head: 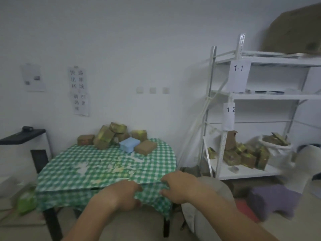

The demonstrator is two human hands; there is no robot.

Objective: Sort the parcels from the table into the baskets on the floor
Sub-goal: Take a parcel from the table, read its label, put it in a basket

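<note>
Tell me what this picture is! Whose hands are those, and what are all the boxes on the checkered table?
There is no machine here. A person wears a camera on their head, so you see what they see, looking forward and down. The two hands at the bottom belong to that person. The left hand and the right hand both seem to grip the near edge of the green checkered tablecloth; the picture is blurry there. At the far side of the table lie parcels: a pile of brown boxes and one blue box. Neither hand holds a parcel yet. To the right stands a white shelf with more boxes.
</note>
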